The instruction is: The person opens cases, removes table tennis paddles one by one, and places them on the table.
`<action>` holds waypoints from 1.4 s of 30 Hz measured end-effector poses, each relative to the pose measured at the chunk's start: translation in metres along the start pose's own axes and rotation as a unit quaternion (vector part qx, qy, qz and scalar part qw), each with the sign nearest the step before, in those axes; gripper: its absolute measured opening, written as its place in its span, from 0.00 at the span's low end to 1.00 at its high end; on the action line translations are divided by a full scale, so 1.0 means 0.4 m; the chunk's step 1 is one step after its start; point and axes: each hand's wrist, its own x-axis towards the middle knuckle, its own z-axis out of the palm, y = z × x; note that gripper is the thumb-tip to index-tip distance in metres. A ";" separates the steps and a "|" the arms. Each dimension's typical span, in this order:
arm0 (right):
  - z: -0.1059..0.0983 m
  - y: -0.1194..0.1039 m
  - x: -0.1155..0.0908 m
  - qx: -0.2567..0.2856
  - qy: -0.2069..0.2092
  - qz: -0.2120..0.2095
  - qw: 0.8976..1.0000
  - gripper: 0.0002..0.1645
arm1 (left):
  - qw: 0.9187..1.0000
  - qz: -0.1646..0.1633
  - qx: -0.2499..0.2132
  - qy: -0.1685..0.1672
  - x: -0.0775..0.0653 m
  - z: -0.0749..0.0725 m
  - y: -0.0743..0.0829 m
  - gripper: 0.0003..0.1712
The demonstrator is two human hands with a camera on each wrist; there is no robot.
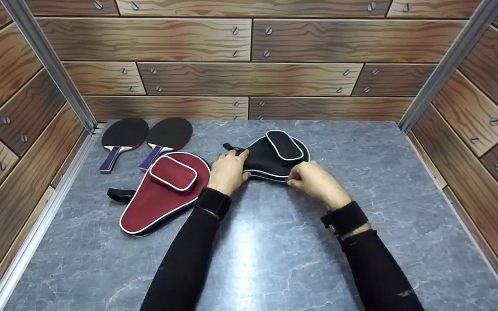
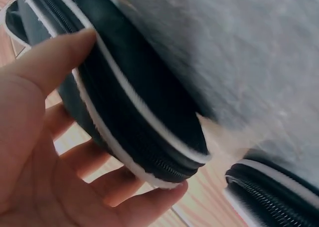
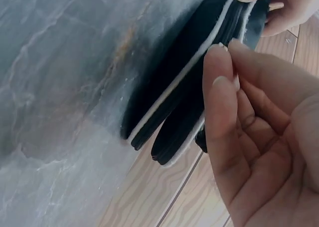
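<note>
A black table tennis bat case (image 1: 258, 159) with white piping and a small front pocket lies at the middle back of the table. My left hand (image 1: 227, 172) grips its narrow end, thumb on the zipped edge and fingers around the far side in the left wrist view. On the near side, my right hand (image 1: 316, 181) pinches the zipper pull (image 3: 223, 46) between thumb and forefinger, which hide most of it. Past those fingertips, in the right wrist view, the two piped edges (image 3: 172, 90) stand apart.
A red bat case (image 1: 162, 203) with a black strap (image 1: 120, 195) lies left of my left forearm. Behind it are two black-faced bats (image 1: 126, 131) with purple handles. Wood-patterned walls (image 1: 249, 77) enclose the grey table (image 1: 283, 259) at the back and sides.
</note>
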 end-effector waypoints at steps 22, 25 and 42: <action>-0.010 0.120 0.004 -0.010 0.092 0.118 0.989 0.07 | 0.973 0.144 -0.118 -0.136 -0.014 -0.038 0.031 0.50; -0.009 0.130 0.005 -0.003 0.102 0.123 0.987 0.08 | 0.968 0.156 -0.122 -0.154 -0.016 -0.038 0.037 0.54; 0.014 0.111 0.016 0.022 0.094 0.050 0.994 0.08 | 0.972 0.154 -0.086 -0.154 -0.032 -0.041 0.069 0.57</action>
